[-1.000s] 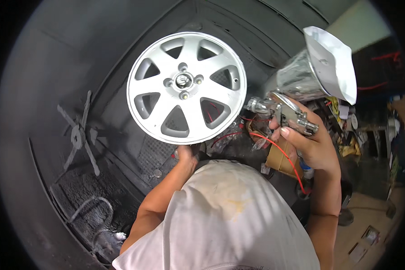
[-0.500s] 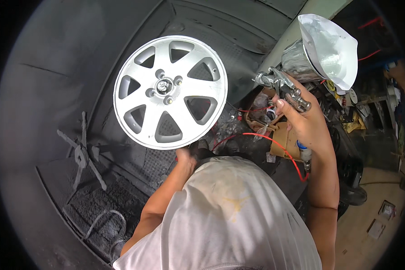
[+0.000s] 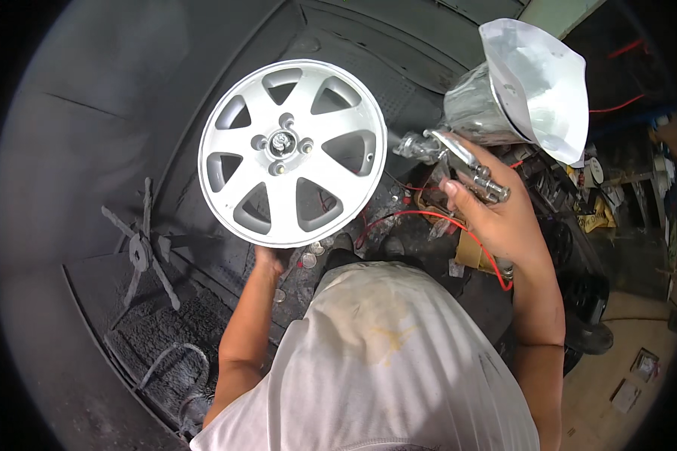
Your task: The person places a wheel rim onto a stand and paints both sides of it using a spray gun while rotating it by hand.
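A silver-white alloy wheel (image 3: 274, 203) with several spokes faces me, left of centre. My left hand (image 3: 268, 259) is at its lower rim, closed on the wheel; most of the fingers are hidden beneath it. My right hand (image 3: 496, 199) is wrapped round a metal spray gun (image 3: 462, 154), whose nozzle points left at the wheel. A faint mist shows near the nozzle. On the gun sits a paint-smeared cup (image 3: 474, 105), with a white paper collar (image 3: 541, 83) flaring from its top. A red hose (image 3: 459, 222) runs below the gun, near my right wrist.
A grey-coated, spoked metal stand (image 3: 139, 252) is at the left, by a dark booth wall (image 3: 75, 150). A looped grey hose (image 3: 174, 353) lies at lower left. Cardboard (image 3: 474, 252) and clutter lie beyond my right forearm. My shoes (image 3: 342, 244) show under the wheel's right side.
The wheel has turned clockwise, and my left hand has moved left with its rim. My right hand has brought the spray gun slightly left and down, closer to the wheel.
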Motion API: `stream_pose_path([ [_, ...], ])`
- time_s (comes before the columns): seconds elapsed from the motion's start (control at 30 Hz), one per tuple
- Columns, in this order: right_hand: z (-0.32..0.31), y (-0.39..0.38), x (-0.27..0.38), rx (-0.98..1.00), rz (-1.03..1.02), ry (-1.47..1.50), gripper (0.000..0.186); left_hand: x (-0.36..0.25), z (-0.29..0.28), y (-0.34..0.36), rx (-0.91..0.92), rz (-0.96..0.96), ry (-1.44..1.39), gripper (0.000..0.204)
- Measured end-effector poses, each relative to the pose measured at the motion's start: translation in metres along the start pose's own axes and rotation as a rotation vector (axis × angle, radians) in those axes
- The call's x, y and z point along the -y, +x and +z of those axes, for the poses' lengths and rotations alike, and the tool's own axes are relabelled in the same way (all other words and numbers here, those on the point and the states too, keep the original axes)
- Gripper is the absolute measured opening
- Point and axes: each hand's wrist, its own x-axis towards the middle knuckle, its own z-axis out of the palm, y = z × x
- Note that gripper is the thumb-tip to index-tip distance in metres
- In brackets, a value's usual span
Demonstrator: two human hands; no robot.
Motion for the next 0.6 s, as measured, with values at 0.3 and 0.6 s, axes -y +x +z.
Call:
stream_pose_path([
  [0.3,-0.007,-0.013,0.000,-0.092,0.027,-0.164,0.049,-0.034,-0.012,0.011,-0.231,0.342,-0.138,0.045],
  [0.6,0.010,-0.012,0.003,-0.016,0.021,-0.020,0.049,0.076,0.037,-0.015,-0.207,0.004,-0.112,0.057],
])
